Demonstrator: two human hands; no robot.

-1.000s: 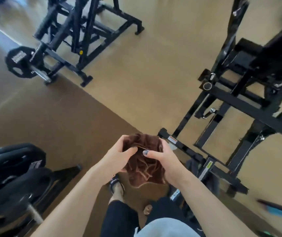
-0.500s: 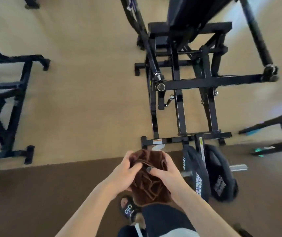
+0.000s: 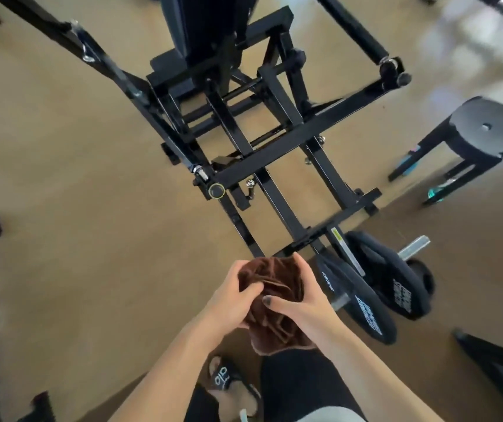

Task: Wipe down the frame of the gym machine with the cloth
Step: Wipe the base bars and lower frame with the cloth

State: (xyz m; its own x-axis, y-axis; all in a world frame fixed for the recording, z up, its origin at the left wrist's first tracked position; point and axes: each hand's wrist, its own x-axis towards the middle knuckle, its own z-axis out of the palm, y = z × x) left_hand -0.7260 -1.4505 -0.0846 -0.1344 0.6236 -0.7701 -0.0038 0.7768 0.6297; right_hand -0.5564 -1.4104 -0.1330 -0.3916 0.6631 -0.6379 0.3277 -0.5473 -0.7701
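- Both hands grip the bunched brown cloth (image 3: 274, 303): left hand (image 3: 229, 296) and right hand (image 3: 300, 303) curled round it.
- Machine frame (image 3: 277, 144) stands just beyond the grip, untouched.
- Fold a flat pad, then wipe along each bar.

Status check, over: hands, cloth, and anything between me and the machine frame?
Left hand and right hand both grip the bunched brown cloth. Cloth not yet on the black frame. Weight plates sit at its near right corner.
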